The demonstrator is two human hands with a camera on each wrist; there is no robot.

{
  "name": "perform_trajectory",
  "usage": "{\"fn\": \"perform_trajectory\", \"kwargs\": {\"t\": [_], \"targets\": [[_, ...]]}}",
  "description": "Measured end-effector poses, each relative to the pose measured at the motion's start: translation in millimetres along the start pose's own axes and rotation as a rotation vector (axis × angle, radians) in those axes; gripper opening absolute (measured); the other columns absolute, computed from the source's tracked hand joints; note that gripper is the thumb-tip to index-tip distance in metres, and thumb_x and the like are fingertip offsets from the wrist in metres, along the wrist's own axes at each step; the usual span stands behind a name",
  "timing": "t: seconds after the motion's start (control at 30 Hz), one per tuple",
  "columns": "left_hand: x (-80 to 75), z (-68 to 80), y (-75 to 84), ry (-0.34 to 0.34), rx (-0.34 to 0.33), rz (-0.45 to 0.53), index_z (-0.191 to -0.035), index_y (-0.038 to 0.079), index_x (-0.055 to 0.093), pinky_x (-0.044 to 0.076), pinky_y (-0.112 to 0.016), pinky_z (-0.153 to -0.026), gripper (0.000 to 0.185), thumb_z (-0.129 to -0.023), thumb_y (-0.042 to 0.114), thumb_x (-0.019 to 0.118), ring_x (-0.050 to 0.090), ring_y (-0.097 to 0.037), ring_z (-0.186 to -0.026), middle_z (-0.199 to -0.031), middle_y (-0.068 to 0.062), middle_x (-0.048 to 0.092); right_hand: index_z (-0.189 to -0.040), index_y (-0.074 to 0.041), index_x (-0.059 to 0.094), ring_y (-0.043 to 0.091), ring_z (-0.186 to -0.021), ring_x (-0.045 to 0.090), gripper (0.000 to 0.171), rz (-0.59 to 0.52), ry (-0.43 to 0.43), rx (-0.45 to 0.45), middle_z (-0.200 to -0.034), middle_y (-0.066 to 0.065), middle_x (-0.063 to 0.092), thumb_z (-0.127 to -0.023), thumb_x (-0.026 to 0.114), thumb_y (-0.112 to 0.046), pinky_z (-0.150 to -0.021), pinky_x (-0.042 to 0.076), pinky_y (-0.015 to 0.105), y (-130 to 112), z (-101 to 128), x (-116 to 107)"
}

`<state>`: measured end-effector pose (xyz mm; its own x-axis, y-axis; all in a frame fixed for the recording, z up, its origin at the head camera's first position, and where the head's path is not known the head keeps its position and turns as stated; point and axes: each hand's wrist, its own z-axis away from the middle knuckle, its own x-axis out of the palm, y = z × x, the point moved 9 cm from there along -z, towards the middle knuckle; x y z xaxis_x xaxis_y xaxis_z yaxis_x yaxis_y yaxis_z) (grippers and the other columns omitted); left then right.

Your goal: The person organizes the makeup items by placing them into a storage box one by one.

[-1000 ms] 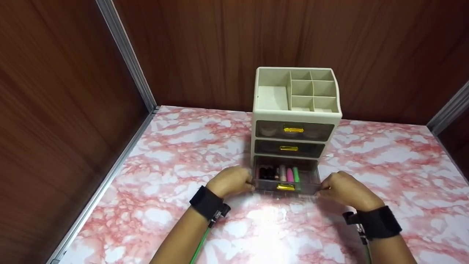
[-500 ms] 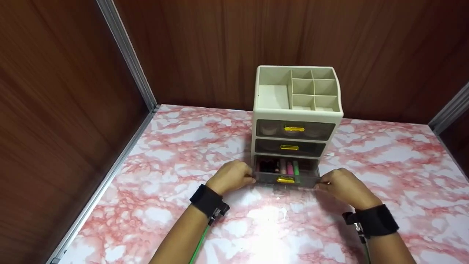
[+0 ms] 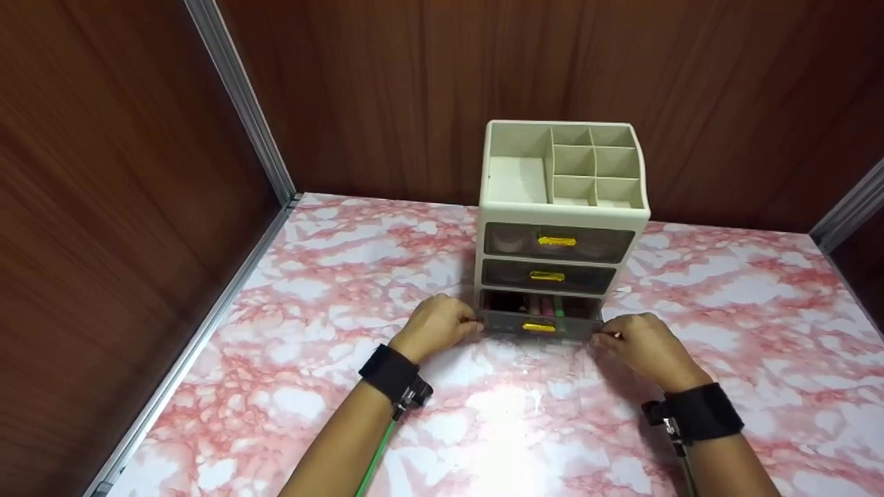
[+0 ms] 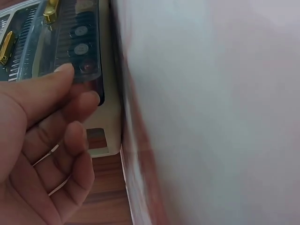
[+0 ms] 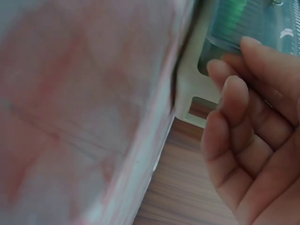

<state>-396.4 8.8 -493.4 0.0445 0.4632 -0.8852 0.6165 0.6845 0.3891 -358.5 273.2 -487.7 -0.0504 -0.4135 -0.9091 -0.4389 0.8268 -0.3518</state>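
A cream desktop organizer (image 3: 566,215) stands at the back, with three smoky see-through drawers that have gold handles. Its bottom drawer (image 3: 503,324) sticks out a little at the front. Inside lie dark items and slim tubes, among them a pink one (image 3: 547,307) and a green tube (image 3: 559,308), partly hidden by the drawer front. My left hand (image 3: 435,326) pinches the drawer's left front corner, thumb (image 4: 64,70) on the clear face and curled fingers beside it. On the opposite corner, my right hand (image 3: 646,347) holds the drawer the same way, its thumb (image 5: 251,44) against the front.
The organizer's top has one large compartment (image 3: 518,181) and several small ones. Its top drawer (image 3: 511,241) and middle drawer (image 3: 507,274) sit flush. A dark wood panel (image 3: 387,103) rises behind the pink marbled tabletop (image 3: 276,407), and another stands at the left.
The bottom drawer has slid back into the organizer, with both hands moving along at its corners. Less of its contents shows now.
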Motion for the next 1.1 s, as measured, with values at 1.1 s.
{"fn": "perform_trajectory", "kwargs": {"t": [1.1], "targets": [[3.6, -15.2, -29.4, 0.029, -0.201, 0.080, -0.110, 0.009, 0.069, 0.050, -0.033, -0.067, 0.039, -0.089, 0.042, 0.070, 0.063, -0.016, -0.077, -0.088, 0.000, 0.069, -0.130, -0.016, 0.057, 0.033, -0.098, 0.066, 0.039, -0.266, 0.032, 0.226, -0.116, 0.016, 0.066, -0.094, 0.067, -0.027, -0.080, 0.053, 0.047, 39, -15, 8]]}}
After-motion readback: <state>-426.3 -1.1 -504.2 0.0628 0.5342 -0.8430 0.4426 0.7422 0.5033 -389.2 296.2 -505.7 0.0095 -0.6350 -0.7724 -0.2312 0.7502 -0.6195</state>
